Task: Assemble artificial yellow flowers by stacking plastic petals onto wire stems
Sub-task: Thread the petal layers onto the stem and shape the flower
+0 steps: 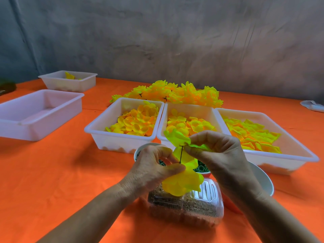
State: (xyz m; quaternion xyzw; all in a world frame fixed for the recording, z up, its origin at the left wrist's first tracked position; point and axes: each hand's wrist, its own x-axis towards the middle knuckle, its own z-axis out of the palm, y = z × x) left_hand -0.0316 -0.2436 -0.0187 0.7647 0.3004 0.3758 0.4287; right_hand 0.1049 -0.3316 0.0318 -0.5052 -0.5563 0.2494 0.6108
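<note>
My left hand pinches a half-built yellow flower at the base of its thin dark wire stem, which points up. My right hand pinches a yellow-green petal layer at the top of that stem. Three white trays just behind my hands hold loose yellow and orange petals. A heap of finished yellow flowers lies behind the trays.
An orange cloth covers the table. Two more white trays stand at the left. Under my hands are a clear plastic box of brown material and white bowls with small green parts. A grey wall stands behind.
</note>
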